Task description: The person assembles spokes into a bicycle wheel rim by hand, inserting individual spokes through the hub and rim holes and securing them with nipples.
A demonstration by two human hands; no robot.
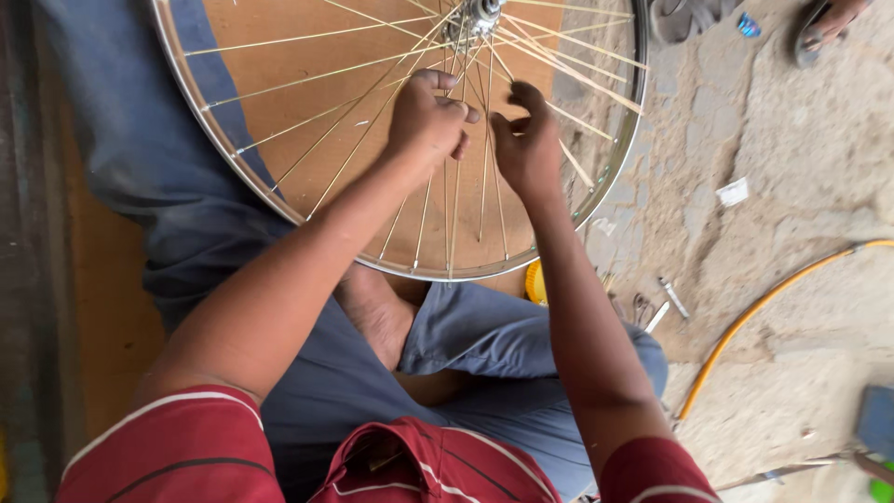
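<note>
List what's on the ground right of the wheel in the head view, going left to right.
Small yellow object → metal tools → white paper scrap → orange hose → blue-and-green object at the frame edge.

One large silver metal bicycle wheel rim (596,200) lay across the person's lap, laced with thin spokes too many and too crossed to count, and holding one shiny metal hub (480,14) at its centre. Two bare hands worked among those spokes: the left hand (426,116) and the right hand (526,149), close together just below the hub. Right of the wheel, two sandalled feet of other people showed, one grey sandal (680,17) and one dark sandal (824,28). One orange hose (745,321) curved over the floor right of the wheel. Near its lower right edge lay one yellow round object (535,282), partly hidden, and a few small metal tools (672,296), three as far as could be told. One white paper scrap (733,192) lay right of the rim.
</note>
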